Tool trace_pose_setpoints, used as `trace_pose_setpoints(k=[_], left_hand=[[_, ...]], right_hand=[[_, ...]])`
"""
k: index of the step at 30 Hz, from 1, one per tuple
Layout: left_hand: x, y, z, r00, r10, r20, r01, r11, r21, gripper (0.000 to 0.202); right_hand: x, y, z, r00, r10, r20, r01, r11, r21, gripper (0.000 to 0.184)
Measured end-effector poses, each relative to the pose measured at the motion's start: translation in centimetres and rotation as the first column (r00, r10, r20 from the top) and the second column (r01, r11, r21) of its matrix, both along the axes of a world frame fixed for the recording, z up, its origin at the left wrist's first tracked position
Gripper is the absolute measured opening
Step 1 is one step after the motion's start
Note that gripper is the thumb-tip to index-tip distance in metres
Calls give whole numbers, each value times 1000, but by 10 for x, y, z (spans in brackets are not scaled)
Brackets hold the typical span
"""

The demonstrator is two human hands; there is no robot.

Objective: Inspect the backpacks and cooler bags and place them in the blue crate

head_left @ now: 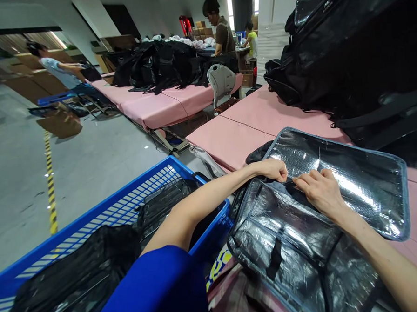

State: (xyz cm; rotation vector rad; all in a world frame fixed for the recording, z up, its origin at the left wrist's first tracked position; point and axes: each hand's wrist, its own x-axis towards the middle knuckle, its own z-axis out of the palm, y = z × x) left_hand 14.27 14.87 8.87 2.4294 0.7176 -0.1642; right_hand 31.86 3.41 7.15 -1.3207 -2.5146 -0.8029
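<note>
Presently, head view. One insulated bag (294,254), silver-lined, black strap inside, at five o'clock; open, with lid (352,176), blue-edged, flipped back over near pink table (242,135) at three to four o'clock. One left hand (274,170), at four o'clock, clenched on dark edging between bag and lid. One right hand (320,189), just beside, fingers curled, pinching same edging. Blue sleeve (156,289), left arm, at seven o'clock.

Blue basket (212,230), slatted, at eight o'clock; inside, black bags (74,270). Large black bag pile (364,59) at two o'clock, on near table. Far pink table (150,108) at eleven o'clock, with heap of black bags on top. Grey chair (221,83) at twelve. Co-workers, three: brown top (226,36), twelve o'clock; yellow top (253,44), one; pale blue top (55,68), ten. Yellow-and-black floor tape (50,192) at nine.
</note>
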Motion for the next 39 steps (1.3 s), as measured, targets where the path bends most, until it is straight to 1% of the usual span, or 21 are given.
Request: trace_pose_setpoints(k=[4, 8, 10, 11, 13, 14, 15, 18, 19, 21, 23, 25, 27, 28, 31, 33, 35, 36, 37, 38, 39], left_hand=[[0, 2, -2, 1000, -11, 2, 11, 1000, 9, 15], [0, 1, -3, 1000, -17, 4, 17, 1000, 19, 13], [-1, 0, -4, 1000, -7, 7, 7, 1000, 24, 13], [-2, 0, -4, 1000, 0, 9, 0, 1000, 24, 13], [-3, -1, -3, 1000, 18, 16, -19, 1000, 19, 12], [-3, -2, -3, 999, 27, 18, -28, 1000, 14, 12], [-3, -3, -2, 999, 36, 18, -36, 999, 10, 12], [-2, -4, 2, 999, 55, 0, -55, 998, 10, 12], [-1, -5, 4, 998, 59, -8, -59, 998, 20, 12], [1, -10, 6, 998, 66, -13, -65, 996, 60, 12], [6, -18, 5, 999, 37, 22, -39, 992, 121, 13], [15, -29, 2, 995, -44, 86, 27, 981, 191, 18], [28, -40, -3, 986, -104, 130, 70, 967, 244, 22], [34, -45, -6, 985, -109, 130, 73, 964, 254, 21], [51, -49, -9, 994, -79, 77, 62, 976, 209, 18], [58, -44, -8, 995, -90, 41, 83, 986, 146, 16], [62, -38, -5, 993, -113, 24, 111, 990, 84, 14], [64, -35, -4, 992, -122, 16, 121, 991, 55, 12], [65, -32, -3, 992, -128, 9, 128, 991, 28, 12], [66, -30, -3, 992, -130, 3, 130, 992, 4, 12], [66, -28, -3, 992, -130, -3, 129, 991, -16, 12]], right_hand=[[5, -3, -4, 986, -46, -162, 39, 998, -51, 23], [10, -5, -6, 970, -105, -220, 75, 987, -142, 24], [15, -9, -6, 926, -161, -342, 89, 972, -216, 25], [19, -12, -6, 881, -207, -425, 96, 959, -268, 25], [29, -21, -5, 784, -311, -536, 106, 920, -378, 28], [34, -27, -6, 761, -353, -545, 113, 899, -423, 32], [38, -32, -7, 760, -380, -527, 123, 881, -457, 35], [48, -43, -11, 786, -418, -456, 154, 846, -510, 25], [49, -44, -12, 777, -442, -448, 160, 828, -538, 23], [53, -40, -14, 729, -511, -455, 156, 771, -617, 18], [56, -33, -17, 666, -575, -475, 112, 707, -699, 16], [61, -26, -19, 619, -612, -492, 44, 653, -756, 22], [64, -22, -21, 597, -629, -497, 4, 623, -782, 27], [66, -22, -23, 594, -633, -496, -1, 616, -787, 28], [66, -24, -25, 593, -635, -495, 5, 618, -786, 32], [65, -27, -26, 591, -639, -493, 12, 618, -786, 33], [64, -32, -27, 579, -640, -505, 36, 639, -768, 33], [64, -35, -27, 572, -635, -519, 65, 666, -743, 34], [65, -38, -26, 571, -623, -535, 113, 704, -701, 36], [66, -41, -26, 585, -600, -546, 176, 751, -637, 41], [67, -45, -26, 617, -564, -548, 239, 798, -553, 47]])
